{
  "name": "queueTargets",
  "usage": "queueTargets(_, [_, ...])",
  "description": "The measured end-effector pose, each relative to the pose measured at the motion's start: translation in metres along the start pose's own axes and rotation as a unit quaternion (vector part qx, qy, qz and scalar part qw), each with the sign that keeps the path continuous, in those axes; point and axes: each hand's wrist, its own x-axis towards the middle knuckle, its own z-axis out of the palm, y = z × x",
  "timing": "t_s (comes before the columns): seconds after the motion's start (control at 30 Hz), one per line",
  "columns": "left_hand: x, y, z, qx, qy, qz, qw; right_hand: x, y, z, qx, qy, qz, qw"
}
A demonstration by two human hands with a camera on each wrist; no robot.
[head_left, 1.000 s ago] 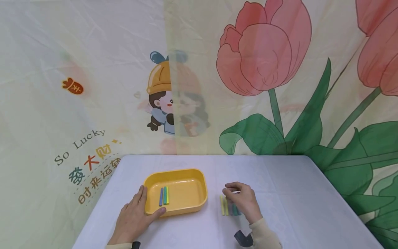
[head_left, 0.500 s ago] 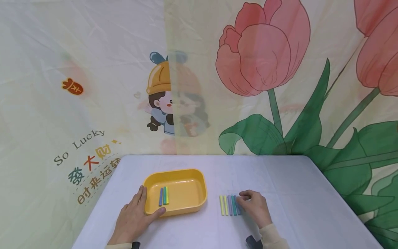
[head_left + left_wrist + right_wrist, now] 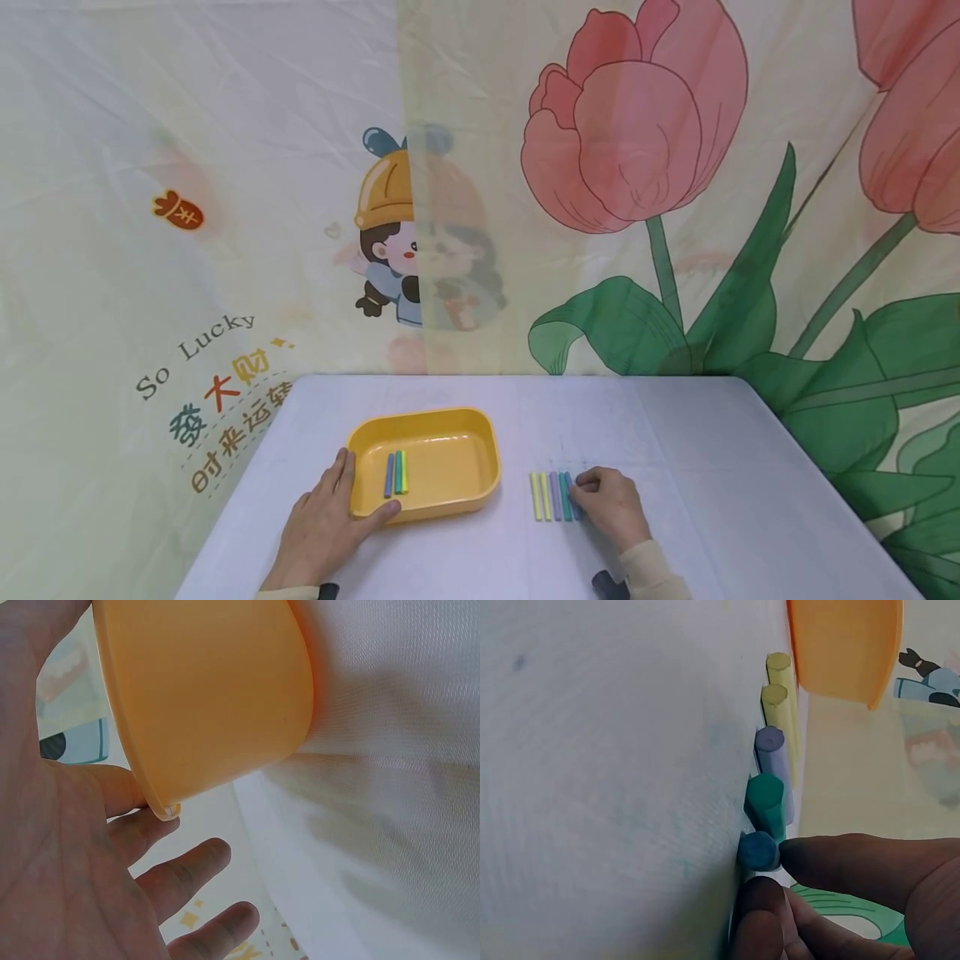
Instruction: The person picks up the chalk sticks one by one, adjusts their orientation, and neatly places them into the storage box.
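A yellow tray holds three chalk sticks, blue, green and yellow. My left hand rests flat against the tray's near left corner, thumb along its front wall. In the left wrist view the fingers lie straight beside the tray. Right of the tray, a row of chalk sticks lies on the table: two yellow, lilac, teal, blue. My right hand is at the row's right end. In the right wrist view its thumb and a finger pinch the blue stick, next to the teal stick.
The table has a white cloth and ends at a printed fabric backdrop behind and on both sides. The tray's corner shows past the row in the right wrist view.
My right hand slid from above the row to its right end, uncovering the sticks, and closed its fingertips on the blue one. The left hand and tray stayed still.
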Motion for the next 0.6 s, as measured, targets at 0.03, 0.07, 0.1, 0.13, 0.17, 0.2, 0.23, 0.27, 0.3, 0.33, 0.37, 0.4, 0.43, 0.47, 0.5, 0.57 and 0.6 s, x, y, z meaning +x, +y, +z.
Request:
queueTargets(0.03, [0.000,0.000,0.000,0.000,0.000,-0.001,1.0000,0.000,-0.001,0.001,-0.003,-0.001,-0.001,1.000])
queueTargets(0.07, [0.000,0.000,0.000,0.000,0.000,-0.001,1.0000,0.000,-0.001,0.001,-0.007,-0.001,-0.002,1.000])
queueTargets(0.1, [0.000,0.000,0.000,0.000,0.000,-0.001,1.0000,0.000,-0.002,0.002,-0.011,0.000,-0.001,1.000])
queueTargets(0.13, [0.001,0.001,0.000,0.000,0.000,0.000,1.0000,0.001,-0.003,0.002,-0.014,0.000,0.000,1.000])
queueTargets(0.17, [0.001,0.001,-0.001,0.000,0.000,0.001,1.0000,0.001,-0.003,0.002,-0.018,0.001,0.001,1.000])
queueTargets(0.2, [0.001,0.002,-0.001,0.000,0.000,0.001,1.0000,0.001,-0.004,0.002,-0.022,0.000,0.003,1.000])
queueTargets(0.23, [0.001,0.002,-0.001,0.000,0.000,0.002,1.0000,0.001,-0.005,0.003,-0.024,-0.001,0.006,1.000])
queueTargets(0.27, [0.001,0.002,-0.001,-0.001,0.000,0.002,1.0000,0.001,-0.006,0.003,-0.027,-0.001,0.009,1.000])
queueTargets(0.3, [0.001,0.002,-0.001,-0.002,0.000,0.002,1.0000,0.001,-0.007,0.003,-0.029,-0.003,0.012,1.000])
queueTargets(0.33, [0.000,0.002,-0.001,-0.002,0.001,0.002,1.0000,0.001,-0.008,0.002,-0.031,-0.003,0.013,0.999])
queueTargets(0.37, [0.000,0.001,-0.001,-0.003,0.001,0.002,1.0000,0.001,-0.009,0.002,-0.032,-0.004,0.013,0.999])
queueTargets(0.4, [0.000,0.001,-0.001,-0.003,0.001,0.002,1.0000,0.001,-0.010,0.002,-0.033,-0.005,0.014,0.999])
queueTargets(0.43, [-0.001,0.001,-0.001,-0.004,0.002,0.002,1.0000,0.001,-0.010,0.002,-0.034,-0.004,0.014,0.999])
queueTargets(0.47, [-0.001,0.000,-0.001,-0.004,0.003,0.003,1.0000,0.001,-0.011,0.002,-0.036,-0.004,0.014,0.999])
queueTargets(0.5, [-0.001,0.000,-0.001,-0.004,0.003,0.004,1.0000,0.002,-0.012,0.003,-0.036,-0.003,0.014,0.999])
queueTargets(0.57, [-0.002,0.000,-0.001,-0.003,0.003,0.003,1.0000,0.002,-0.012,0.003,-0.036,-0.004,0.014,0.999])
queueTargets(0.6, [-0.002,0.000,-0.001,-0.003,0.003,0.003,1.0000,0.002,-0.013,0.003,-0.037,-0.004,0.013,0.999])
